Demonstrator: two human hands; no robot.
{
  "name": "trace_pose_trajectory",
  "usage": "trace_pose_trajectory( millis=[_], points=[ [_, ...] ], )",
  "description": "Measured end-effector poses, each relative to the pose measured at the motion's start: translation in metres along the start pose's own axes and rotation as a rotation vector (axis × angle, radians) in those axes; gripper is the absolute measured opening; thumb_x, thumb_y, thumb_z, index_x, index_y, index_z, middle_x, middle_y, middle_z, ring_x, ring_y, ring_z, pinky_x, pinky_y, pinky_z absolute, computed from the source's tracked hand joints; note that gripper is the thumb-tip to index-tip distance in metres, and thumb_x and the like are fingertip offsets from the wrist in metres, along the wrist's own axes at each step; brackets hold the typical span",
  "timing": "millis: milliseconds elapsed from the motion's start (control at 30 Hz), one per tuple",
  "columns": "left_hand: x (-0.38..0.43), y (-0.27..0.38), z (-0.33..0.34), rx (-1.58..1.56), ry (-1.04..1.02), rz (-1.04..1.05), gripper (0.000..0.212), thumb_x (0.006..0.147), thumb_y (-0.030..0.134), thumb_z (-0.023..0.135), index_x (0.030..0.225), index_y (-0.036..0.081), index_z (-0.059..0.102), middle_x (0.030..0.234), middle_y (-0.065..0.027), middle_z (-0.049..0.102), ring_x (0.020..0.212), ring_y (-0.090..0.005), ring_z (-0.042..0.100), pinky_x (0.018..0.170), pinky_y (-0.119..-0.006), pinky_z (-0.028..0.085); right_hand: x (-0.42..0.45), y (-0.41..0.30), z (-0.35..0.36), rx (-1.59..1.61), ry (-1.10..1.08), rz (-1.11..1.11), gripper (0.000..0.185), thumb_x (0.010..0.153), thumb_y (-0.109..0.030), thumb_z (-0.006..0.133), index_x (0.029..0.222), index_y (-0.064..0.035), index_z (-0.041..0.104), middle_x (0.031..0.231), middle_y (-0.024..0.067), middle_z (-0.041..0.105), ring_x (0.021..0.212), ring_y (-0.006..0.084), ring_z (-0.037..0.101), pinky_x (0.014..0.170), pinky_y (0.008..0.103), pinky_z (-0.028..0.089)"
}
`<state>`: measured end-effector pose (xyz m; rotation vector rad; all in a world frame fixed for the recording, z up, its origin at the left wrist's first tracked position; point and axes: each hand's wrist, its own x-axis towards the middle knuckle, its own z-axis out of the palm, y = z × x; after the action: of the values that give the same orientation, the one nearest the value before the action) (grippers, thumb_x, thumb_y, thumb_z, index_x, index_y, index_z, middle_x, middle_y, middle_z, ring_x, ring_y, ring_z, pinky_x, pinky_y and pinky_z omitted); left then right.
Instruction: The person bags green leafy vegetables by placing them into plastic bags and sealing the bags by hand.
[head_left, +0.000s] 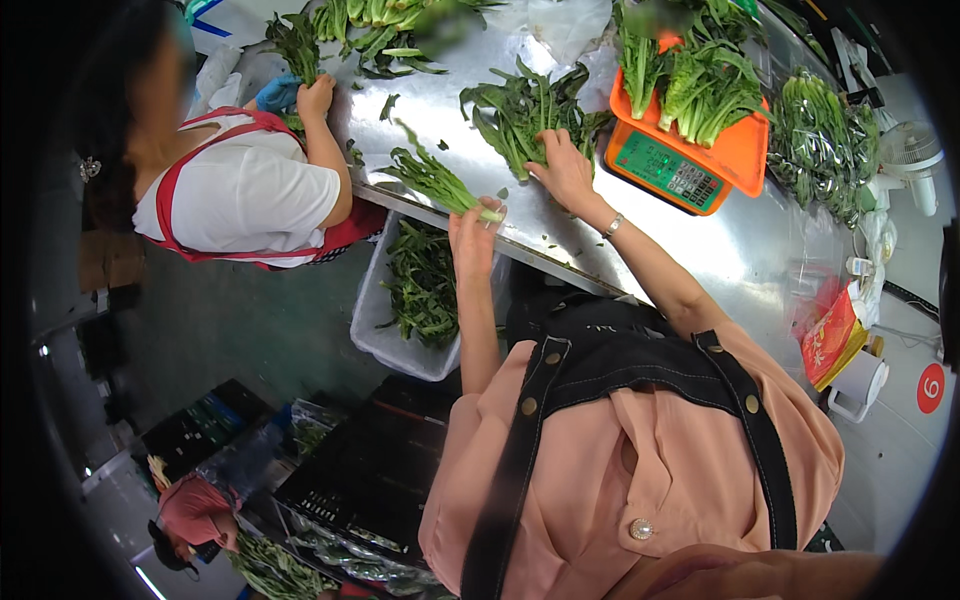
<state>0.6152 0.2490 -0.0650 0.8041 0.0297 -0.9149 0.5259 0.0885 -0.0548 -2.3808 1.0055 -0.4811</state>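
My left hand (475, 225) holds the pale stem ends of a small bunch of leafy greens (435, 178) above the front edge of the metal table (405, 112). Its leaves point away to the upper left. My right hand (561, 166) reaches over a loose pile of darker leafy greens (517, 120), its fingers touching the stems; whether they grip any cannot be told. Right of that hand stands an orange digital scale (666, 169), with bunches of leafy greens (697, 90) on its orange tray (750, 154).
Below the table edge stands a white plastic bin (367, 315) holding leafy greens. At the left, a co-worker in a red apron (169, 202) handles greens. Bagged greens (821, 150) and a small fan (909, 150) lie beyond the scale. Another person (196, 510) is at the lower left.
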Motion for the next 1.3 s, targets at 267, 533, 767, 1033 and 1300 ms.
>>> trace_pose_trajectory(
  millis=[267,533,767,1033,1300],
  points=[
    [0.012,-0.02,0.003,-0.11,0.043,0.011,0.015,0.081,0.0,0.054,0.089,0.01,0.045,0.077,-0.0015,0.048,0.066,-0.0127,0.046,0.068,-0.034,0.043,-0.008,0.004,-0.001,-0.048,0.065,-0.01,0.055,0.069,-0.015,0.068,0.117,-0.0096,0.042,0.107,0.0144,0.043,0.091,0.033,0.053,0.073,0.0406,0.046],
    [0.023,-0.022,0.009,-0.255,-0.047,-0.059,0.008,0.088,0.008,0.051,0.081,0.007,0.047,0.06,0.0029,0.033,0.055,-0.0081,0.034,0.062,-0.027,0.039,0.008,0.02,-0.054,0.846,0.322,0.305,0.029,0.087,-0.012,0.049,0.114,-0.0012,0.05,0.095,0.0117,0.06,0.076,0.0142,0.058,0.067,0.0262,0.045],
    [0.029,-0.027,0.024,-0.309,-0.102,-0.093,0.008,0.089,0.012,0.05,0.09,0.004,0.05,0.068,-0.0008,0.042,0.063,-0.0119,0.041,0.069,-0.029,0.044,0.009,0.003,-0.084,1.795,0.126,0.286,0.031,0.093,-0.017,0.041,0.115,0.0043,0.045,0.113,0.0149,0.053,0.102,0.0252,0.054,0.09,0.0366,0.045],
    [0.028,-0.021,0.037,-0.178,-0.074,-0.018,0.022,0.088,0.018,0.053,0.103,0.002,0.05,0.093,-0.0088,0.055,0.087,-0.0198,0.053,0.081,-0.036,0.045,0.006,-0.005,-0.078,1.944,0.046,0.327,0.028,0.092,-0.017,0.041,0.109,0.0046,0.046,0.113,0.0163,0.052,0.105,0.0274,0.053,0.091,0.0371,0.046],
    [0.012,-0.007,0.058,-0.075,-0.236,0.08,0.049,0.091,0.02,0.047,0.132,0.002,0.026,0.128,-0.0142,0.04,0.116,-0.0285,0.042,0.097,-0.041,0.036,-0.013,-0.029,-0.043,1.522,-0.079,0.279,0.029,0.092,-0.019,0.044,0.115,0.0002,0.045,0.107,0.0097,0.054,0.098,0.0192,0.056,0.078,0.0301,0.048]
  ],
)
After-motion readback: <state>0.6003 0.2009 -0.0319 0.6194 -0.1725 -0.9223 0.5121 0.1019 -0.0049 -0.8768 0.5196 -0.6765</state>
